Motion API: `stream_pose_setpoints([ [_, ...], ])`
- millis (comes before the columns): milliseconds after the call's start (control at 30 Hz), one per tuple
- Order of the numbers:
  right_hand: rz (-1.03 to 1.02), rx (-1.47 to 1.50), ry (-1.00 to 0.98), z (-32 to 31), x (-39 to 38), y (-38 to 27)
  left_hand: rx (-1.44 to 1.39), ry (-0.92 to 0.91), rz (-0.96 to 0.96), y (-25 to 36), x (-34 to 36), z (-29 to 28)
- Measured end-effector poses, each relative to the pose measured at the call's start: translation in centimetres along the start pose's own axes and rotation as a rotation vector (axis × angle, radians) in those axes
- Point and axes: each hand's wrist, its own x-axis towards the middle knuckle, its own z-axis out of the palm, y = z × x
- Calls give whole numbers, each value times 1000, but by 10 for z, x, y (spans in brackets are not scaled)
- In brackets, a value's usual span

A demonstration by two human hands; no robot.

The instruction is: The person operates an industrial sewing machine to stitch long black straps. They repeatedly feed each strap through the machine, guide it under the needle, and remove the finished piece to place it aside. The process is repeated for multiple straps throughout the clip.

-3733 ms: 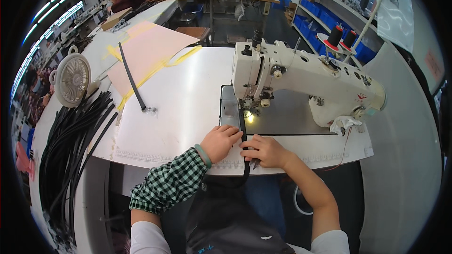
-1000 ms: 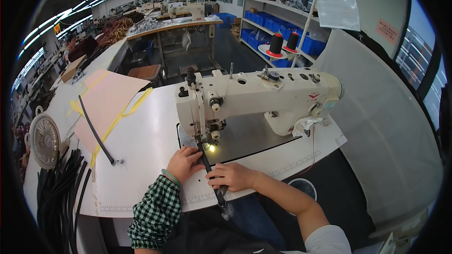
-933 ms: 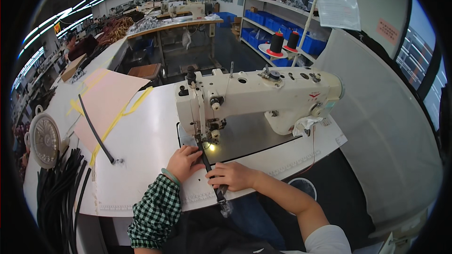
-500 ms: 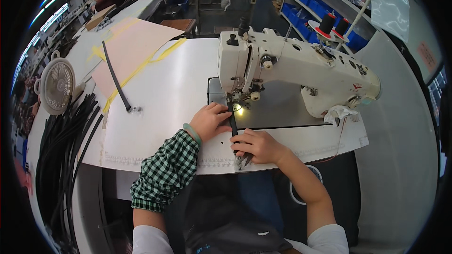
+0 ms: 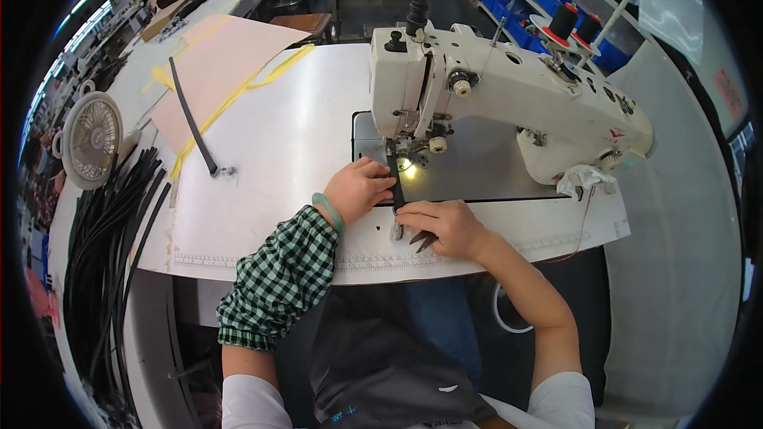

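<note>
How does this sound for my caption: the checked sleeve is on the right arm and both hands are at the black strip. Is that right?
Not quite: the head view shows the checked sleeve on the left arm. The left hand and right hand are indeed at the black strip.

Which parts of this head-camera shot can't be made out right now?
Head view:
Strip: far end, hidden by the sewing machine.
Dark tool: grip, hidden by the right hand.
Left hand: palm, hidden by the back of the hand.
Black bundle: lower ends, cut off by the picture's lower edge.
</note>
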Motion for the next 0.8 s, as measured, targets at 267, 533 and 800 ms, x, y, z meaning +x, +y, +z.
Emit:
stream_pose_setpoints([
  [267, 34, -94, -86, -7, 10, 17, -15, -13, -29, 6, 2, -4],
  [533, 104, -111, -25, 0, 16, 32, 138, -3, -80, 10, 6, -4],
  [800, 115, -237, 345, -71, -8, 12, 221, -87, -294, 34, 19, -3],
])
